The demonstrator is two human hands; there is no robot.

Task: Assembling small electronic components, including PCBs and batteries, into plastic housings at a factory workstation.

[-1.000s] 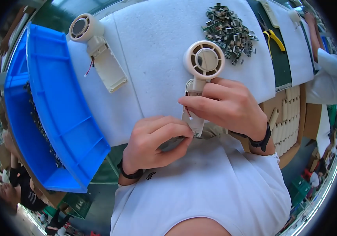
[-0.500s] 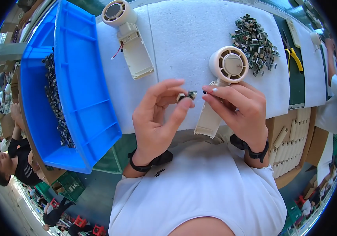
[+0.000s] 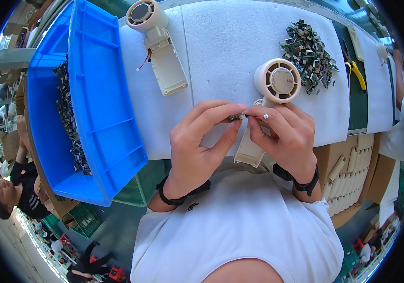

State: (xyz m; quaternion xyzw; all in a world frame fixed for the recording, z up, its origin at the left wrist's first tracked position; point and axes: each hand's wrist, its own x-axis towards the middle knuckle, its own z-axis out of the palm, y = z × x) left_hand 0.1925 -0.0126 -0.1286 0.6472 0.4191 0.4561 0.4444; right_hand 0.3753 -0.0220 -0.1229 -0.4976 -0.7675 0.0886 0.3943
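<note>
A small circuit board [image 3: 236, 116] is pinched between the thumb and fingers [image 3: 225, 139] of the left hand [image 3: 195, 146]. A red wire lead [image 3: 258, 116] is gripped by the fingers of the right hand [image 3: 289, 137], directly beside the board; its white connector [image 3: 265, 116] is exposed above the right index finger. Whether the lead is joined to the board cannot be told.

The cream fan unit [image 3: 277, 81] is positioned beyond the right hand, with its open handle shell [image 3: 249, 150] extended toward the person and partly covered by that hand. A second fan unit [image 3: 168, 66] is laid at the left of the white-covered surface [image 3: 216, 56], with its handle cavity exposed.

A heap of circuit boards [image 3: 309, 56] is located at the far right, near yellow-handled pliers [image 3: 355, 75]. More boards are contained in the blue bin [image 3: 107, 108] at the left.
</note>
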